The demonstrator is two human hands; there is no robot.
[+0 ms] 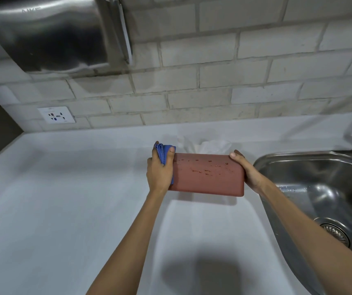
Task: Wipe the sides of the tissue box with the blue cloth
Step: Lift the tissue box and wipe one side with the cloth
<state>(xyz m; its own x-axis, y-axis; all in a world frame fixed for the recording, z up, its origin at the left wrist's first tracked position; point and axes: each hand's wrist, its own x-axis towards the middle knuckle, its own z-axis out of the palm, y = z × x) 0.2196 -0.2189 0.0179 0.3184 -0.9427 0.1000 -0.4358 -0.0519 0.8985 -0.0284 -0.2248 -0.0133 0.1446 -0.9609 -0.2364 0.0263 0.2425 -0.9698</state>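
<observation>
A reddish-brown tissue box (209,177) is held a little above the white counter, tilted with one broad side facing me. That side carries several small brown-orange spots. White tissue (210,145) sticks out behind its top edge. My left hand (159,170) presses a folded blue cloth (163,153) against the box's left end. My right hand (248,169) grips the box's right end, thumb over the upper corner.
A steel sink (324,194) with a drain strainer lies just right of the box. The white counter (64,199) stretches left and toward me. Behind are a brick-pattern wall, a wall socket (56,114) and a steel dispenser (51,33) overhead.
</observation>
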